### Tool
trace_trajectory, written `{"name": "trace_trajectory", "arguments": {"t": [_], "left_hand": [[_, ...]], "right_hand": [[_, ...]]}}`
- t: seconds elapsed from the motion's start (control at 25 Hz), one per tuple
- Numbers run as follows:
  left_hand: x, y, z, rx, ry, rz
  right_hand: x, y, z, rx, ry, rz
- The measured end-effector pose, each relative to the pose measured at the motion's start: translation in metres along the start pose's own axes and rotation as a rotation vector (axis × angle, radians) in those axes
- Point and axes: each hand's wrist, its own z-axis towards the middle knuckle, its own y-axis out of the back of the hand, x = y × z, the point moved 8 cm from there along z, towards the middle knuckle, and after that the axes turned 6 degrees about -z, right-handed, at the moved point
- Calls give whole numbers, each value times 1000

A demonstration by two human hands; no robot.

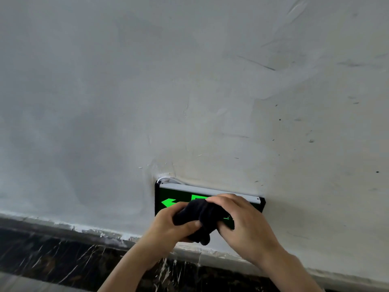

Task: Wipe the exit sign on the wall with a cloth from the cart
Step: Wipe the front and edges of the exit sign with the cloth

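Observation:
The exit sign point(168, 197) is a black box with a lit green arrow and a pale strip along its top, fixed low on the wall. A dark bunched cloth point(200, 216) is held right in front of the sign's face. My left hand point(168, 228) grips the cloth from the left and below. My right hand point(240, 222) grips it from the right, covering the sign's right half. Whether the cloth touches the sign cannot be told.
A scuffed white wall point(189, 91) fills most of the view. A dark marble baseboard point(63, 256) with white veins runs below the sign. A thin white cable point(166, 179) loops out above the sign's left corner.

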Motion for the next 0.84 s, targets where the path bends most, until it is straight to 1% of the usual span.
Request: {"name": "trace_trajectory", "arguments": {"t": [0.04,0.08,0.28,0.36,0.48,0.56,0.68,0.76,0.84], "left_hand": [[-1,8,-1,-41,-13,15],[-2,17,-3,-86,-24,29],[3,69,-18,-271,-44,107],[10,88,-26,-347,-32,132],[20,118,-40,-469,-22,186],[25,137,-48,-560,-32,188],[35,157,-52,-667,-35,159],[43,164,-49,-703,-29,157],[52,168,-41,-722,-21,157]], "right_hand": [[2,8,6,-4,28,-46],[3,20,14,-49,59,-103],[17,96,77,-430,215,-460],[15,125,102,-549,217,-584],[3,157,135,-660,135,-670],[-12,167,151,-680,94,-691],[-35,158,161,-614,76,-724],[-39,135,161,-575,125,-755],[-35,101,162,-563,213,-805]]}}
